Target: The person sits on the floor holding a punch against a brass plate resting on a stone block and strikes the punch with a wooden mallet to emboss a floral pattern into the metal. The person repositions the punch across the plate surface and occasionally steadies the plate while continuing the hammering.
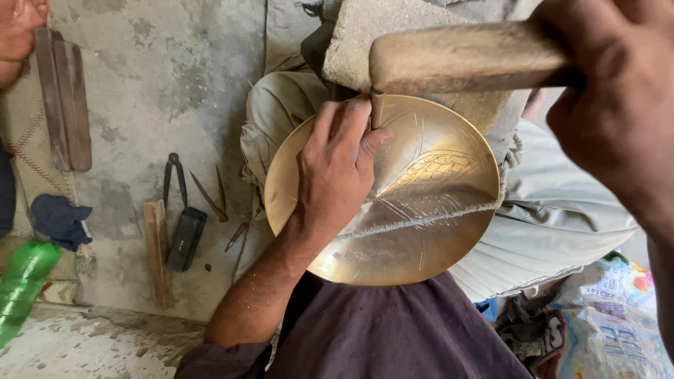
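Concrete floor (161, 77), brass plate (435, 210) on lap.
Left hand (337, 168) pinches upright chisel (377, 111); right hand (618, 105) grips mallet (463, 56) directly above.

The left hand (335, 168) rests on a round brass plate (421, 210) and pinches a small chisel (377, 111) upright against its engraved face. The right hand (618, 105) grips a wooden mallet (463, 60) just above the chisel's top. On the concrete floor (154, 91) to the left lie pliers (175, 179), a dark block (186, 238) and a green bottle (21, 284)
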The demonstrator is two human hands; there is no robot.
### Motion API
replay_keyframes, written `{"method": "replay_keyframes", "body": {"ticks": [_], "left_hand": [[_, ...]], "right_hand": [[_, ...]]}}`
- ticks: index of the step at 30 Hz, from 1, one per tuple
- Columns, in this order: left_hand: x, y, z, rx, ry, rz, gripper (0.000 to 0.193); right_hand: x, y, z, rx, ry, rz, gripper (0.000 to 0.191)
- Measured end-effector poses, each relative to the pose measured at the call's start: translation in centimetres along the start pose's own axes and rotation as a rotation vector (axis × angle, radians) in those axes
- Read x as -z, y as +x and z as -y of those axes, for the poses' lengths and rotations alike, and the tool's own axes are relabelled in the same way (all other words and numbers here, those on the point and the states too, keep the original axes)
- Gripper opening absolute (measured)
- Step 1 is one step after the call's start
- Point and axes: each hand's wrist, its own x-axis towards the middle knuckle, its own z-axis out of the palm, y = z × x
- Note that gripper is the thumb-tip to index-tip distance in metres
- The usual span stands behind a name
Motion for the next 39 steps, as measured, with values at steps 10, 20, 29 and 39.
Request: {"method": "replay_keyframes", "body": {"ticks": [10,20,29,39], "left_hand": [[-0.3,-0.7,0.5,-0.013,-0.027,-0.004,0.028],[-0.2,-0.8,0.7,-0.020,-0.055,-0.022,0.029],[-0.3,-1.0,0.6,0.007,-0.072,-0.009,0.031],[-0.7,-1.4,0.7,0.024,-0.048,0.003,0.032]], "right_hand": [[0.6,0.4,0.6,-0.089,0.145,-0.002,0.047],[0.5,0.9,1.4,0.012,0.149,-0.040,0.046],[-0.3,0.5,0.6,-0.037,0.355,-0.003,0.039],[0.0,0.9,0.3,-0.123,0.156,0.043,0.047]]}}
